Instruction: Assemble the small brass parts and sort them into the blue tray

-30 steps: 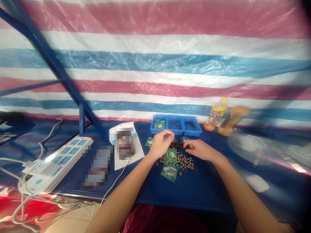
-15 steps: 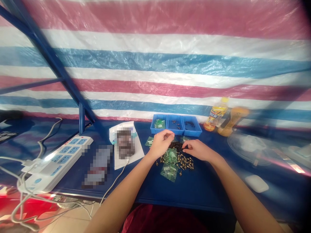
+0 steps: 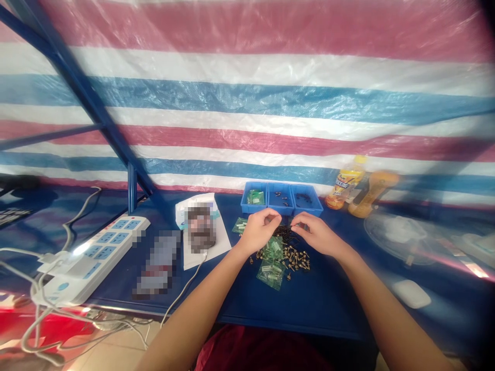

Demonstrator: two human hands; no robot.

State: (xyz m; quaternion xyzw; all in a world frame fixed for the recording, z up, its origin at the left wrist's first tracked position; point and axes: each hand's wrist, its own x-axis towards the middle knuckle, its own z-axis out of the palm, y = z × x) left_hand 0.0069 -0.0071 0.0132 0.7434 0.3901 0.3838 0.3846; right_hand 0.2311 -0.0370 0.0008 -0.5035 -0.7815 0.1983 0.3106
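My left hand (image 3: 260,230) is closed in a pinch over the left side of a heap of dark screw-like pieces (image 3: 285,236). Facing it across a small gap, my right hand (image 3: 317,234) also has thumb and fingertips together, just above that heap. Whatever either pinch holds is too small to make out. In front of the hands lie loose brass-coloured screw-like pieces (image 3: 297,257) and small clear bags with green contents (image 3: 270,274). Another such bag (image 3: 240,225) is by my left wrist.
Behind the hands stand three joined blue bins (image 3: 280,208) with small parts and green bags. Drink bottles (image 3: 344,185) and a clear round lid (image 3: 394,239) are at right, near a white rounded object (image 3: 411,293). A power strip (image 3: 93,257) with cables lies left.
My right hand has lifted from the dark pieces, its fingertips now level with those of my left hand. The left hand keeps its pinch, almost in place.
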